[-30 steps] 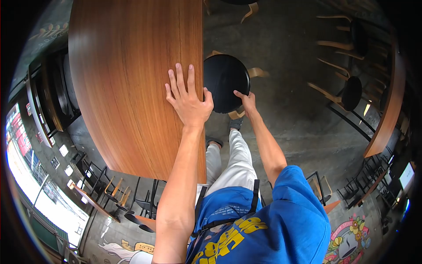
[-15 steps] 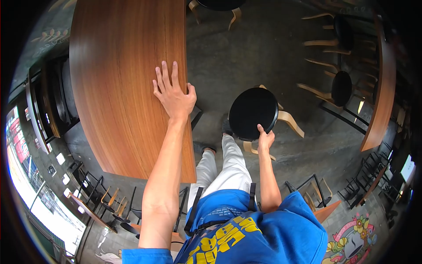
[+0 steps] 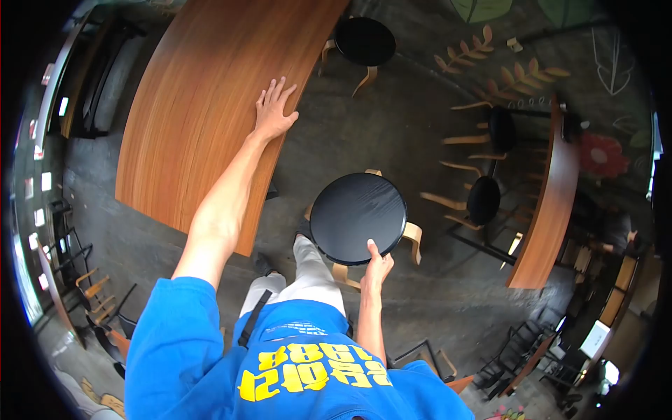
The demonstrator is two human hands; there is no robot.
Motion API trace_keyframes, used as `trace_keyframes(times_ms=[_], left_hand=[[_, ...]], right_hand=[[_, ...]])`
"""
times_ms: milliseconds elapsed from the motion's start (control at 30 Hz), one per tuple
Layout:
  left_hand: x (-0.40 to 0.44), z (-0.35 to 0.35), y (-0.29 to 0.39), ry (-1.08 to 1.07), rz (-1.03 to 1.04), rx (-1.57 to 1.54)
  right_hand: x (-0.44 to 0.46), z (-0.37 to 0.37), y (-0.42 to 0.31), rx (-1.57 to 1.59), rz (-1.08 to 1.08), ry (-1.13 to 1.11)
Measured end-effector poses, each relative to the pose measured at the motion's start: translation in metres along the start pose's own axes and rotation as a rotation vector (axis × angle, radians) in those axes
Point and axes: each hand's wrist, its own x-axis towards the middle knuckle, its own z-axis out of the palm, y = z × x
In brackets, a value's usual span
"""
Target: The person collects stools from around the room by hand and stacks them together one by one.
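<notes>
My left hand (image 3: 275,113) lies flat with fingers spread on the wooden table (image 3: 203,91), close to its right edge. Nothing is in it. A round stool with a black seat and bent light-wood legs (image 3: 358,217) stands in front of me, to the right of the table. My right hand (image 3: 376,267) grips the near rim of that seat, thumb on top and the other fingers curled beneath, mostly hidden. The seat partly covers the stool's legs.
Another black-topped stool (image 3: 365,42) stands by the table's far right side. Across the floor (image 3: 392,133), more stools (image 3: 483,201) line a second wooden table (image 3: 542,217) on the right. Black-framed chairs (image 3: 514,350) are at the lower right. Painted leaves decorate the far wall (image 3: 465,52).
The view has turned and shifted, bringing the far stool and painted wall more into sight. My left hand remains on the table and my right hand still holds the stool seat.
</notes>
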Motion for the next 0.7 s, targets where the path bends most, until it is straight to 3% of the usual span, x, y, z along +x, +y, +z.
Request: trace_keyframes(times_ms=[100, 200, 300, 367, 500, 567, 633, 700], left_hand=[[-0.031, -0.018, -0.01, -0.108, -0.035, -0.208], [-0.104, -0.024, -0.002, 0.089, -0.33, -0.695], [-0.216, -0.042, 0.007, 0.191, -0.458, -1.121], [-0.305, -0.049, 0.008, 0.129, -0.522, -1.19], [-0.446, -0.119, 0.012, -0.118, -0.914, -1.206], [-0.492, -0.125, -0.004, -0.079, -0.942, -1.132], [-0.52, -0.141, -0.014, 0.089, -0.942, -1.189], [-0.535, -0.179, -0.012, 0.2, -0.905, -1.212]], right_hand=[[-0.034, -0.012, -0.026, 0.032, -0.047, -0.084], [-0.068, -0.018, -0.039, 0.047, -0.134, -0.147], [-0.105, -0.018, -0.054, -0.037, -0.247, -0.13], [-0.132, -0.017, -0.069, -0.051, -0.334, -0.142], [-0.186, -0.019, -0.101, -0.061, -0.518, -0.213], [-0.214, -0.02, -0.114, -0.04, -0.615, -0.263], [-0.258, -0.021, -0.125, -0.107, -0.639, -0.292], [-0.303, -0.02, -0.122, -0.11, -0.721, -0.44]])
